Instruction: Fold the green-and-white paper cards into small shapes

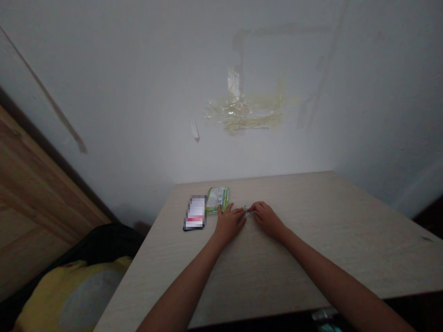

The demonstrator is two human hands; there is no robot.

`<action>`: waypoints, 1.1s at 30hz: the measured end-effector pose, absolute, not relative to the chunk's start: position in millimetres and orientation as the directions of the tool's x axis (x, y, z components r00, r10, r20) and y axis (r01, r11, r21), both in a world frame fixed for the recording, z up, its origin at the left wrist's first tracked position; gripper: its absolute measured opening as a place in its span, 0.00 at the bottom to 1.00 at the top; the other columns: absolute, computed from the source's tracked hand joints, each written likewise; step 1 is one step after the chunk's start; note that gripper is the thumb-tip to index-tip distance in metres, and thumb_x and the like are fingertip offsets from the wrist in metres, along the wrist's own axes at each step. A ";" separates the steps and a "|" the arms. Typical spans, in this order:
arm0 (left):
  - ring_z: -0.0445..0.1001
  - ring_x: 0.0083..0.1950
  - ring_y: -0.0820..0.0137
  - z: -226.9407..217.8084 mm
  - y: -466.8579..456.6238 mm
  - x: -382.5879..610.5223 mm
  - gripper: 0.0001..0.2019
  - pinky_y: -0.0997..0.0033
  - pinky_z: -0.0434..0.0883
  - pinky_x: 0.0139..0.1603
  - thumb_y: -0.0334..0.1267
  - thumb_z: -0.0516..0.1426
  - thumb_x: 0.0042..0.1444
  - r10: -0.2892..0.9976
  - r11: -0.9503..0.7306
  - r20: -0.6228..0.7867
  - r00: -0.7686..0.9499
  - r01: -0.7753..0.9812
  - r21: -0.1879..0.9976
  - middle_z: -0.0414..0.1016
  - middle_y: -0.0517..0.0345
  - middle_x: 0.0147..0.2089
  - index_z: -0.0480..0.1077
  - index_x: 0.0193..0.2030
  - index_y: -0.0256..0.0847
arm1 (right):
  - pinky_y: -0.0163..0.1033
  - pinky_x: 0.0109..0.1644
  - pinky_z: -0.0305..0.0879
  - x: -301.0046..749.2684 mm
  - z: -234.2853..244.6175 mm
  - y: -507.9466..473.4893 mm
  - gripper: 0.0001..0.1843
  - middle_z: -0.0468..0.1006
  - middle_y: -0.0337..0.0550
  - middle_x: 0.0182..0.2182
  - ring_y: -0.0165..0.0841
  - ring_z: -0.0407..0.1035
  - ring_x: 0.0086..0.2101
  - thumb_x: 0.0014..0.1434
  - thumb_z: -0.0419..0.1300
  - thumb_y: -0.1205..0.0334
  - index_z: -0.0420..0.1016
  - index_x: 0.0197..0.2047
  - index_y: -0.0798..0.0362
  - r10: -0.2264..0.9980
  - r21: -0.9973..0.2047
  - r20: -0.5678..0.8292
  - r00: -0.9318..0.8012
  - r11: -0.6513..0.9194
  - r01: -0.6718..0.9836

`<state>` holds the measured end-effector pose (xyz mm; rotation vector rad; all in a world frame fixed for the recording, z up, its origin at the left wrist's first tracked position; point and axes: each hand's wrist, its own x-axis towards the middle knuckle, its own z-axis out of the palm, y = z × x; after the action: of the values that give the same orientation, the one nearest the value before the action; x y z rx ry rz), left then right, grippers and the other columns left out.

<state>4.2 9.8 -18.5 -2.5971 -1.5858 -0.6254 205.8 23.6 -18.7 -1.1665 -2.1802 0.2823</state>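
Between my hands on the tabletop lies a small shiny whitish-green piece (247, 211), too small and dim for me to tell its kind. My left hand (230, 224) rests palm down with its fingers spread. Some of its fingertips reach the piece, and others are by the near edge of a green-and-white flat packet (218, 198). My right hand (268, 219) has its fingers bent together in a pinch at the right side of the small piece. A phone (195, 212) with a blurred-out screen lies left of the packet.
The pale wooden table (311, 207) meets a white wall (138, 92) with peeling clear tape (238, 108). A yellow-and-grey soft thing (76, 295) and dark cloth (107, 240) are off the table's left side, beside wooden panelling (27, 184).
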 end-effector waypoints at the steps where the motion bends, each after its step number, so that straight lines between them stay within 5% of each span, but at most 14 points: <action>1: 0.58 0.67 0.54 -17.9 9.4 5.0 0.16 0.28 0.42 0.65 0.47 0.49 0.64 0.845 -0.477 0.357 0.398 0.862 0.169 0.73 0.61 0.58 0.68 0.57 0.58 | 0.44 0.54 0.62 205.6 -18.2 23.0 0.11 0.72 0.48 0.43 0.36 0.65 0.46 0.60 0.52 0.72 0.70 0.44 0.53 0.801 -0.457 0.439 -0.407 0.588 0.667; 15: 0.63 0.62 0.56 -12.4 7.6 8.5 0.15 0.29 0.39 0.65 0.46 0.49 0.64 0.819 -0.502 0.388 0.422 0.855 0.132 0.76 0.59 0.53 0.70 0.54 0.55 | 0.43 0.54 0.60 204.7 -11.5 16.8 0.13 0.72 0.47 0.41 0.37 0.65 0.47 0.57 0.52 0.74 0.70 0.43 0.53 0.770 -0.401 0.450 -0.453 0.627 0.667; 33: 0.63 0.61 0.58 -15.3 9.1 9.1 0.14 0.32 0.41 0.65 0.45 0.50 0.64 0.826 -0.493 0.380 0.416 0.860 0.131 0.75 0.58 0.53 0.69 0.54 0.55 | 0.44 0.51 0.62 208.1 -12.4 13.2 0.14 0.73 0.45 0.39 0.37 0.66 0.42 0.55 0.50 0.75 0.66 0.43 0.52 0.764 -0.504 0.459 -0.453 0.644 0.576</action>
<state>9.1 9.1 -15.3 -2.5720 -1.5352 -0.6154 208.1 13.2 -12.4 -1.0375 -2.1906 0.3626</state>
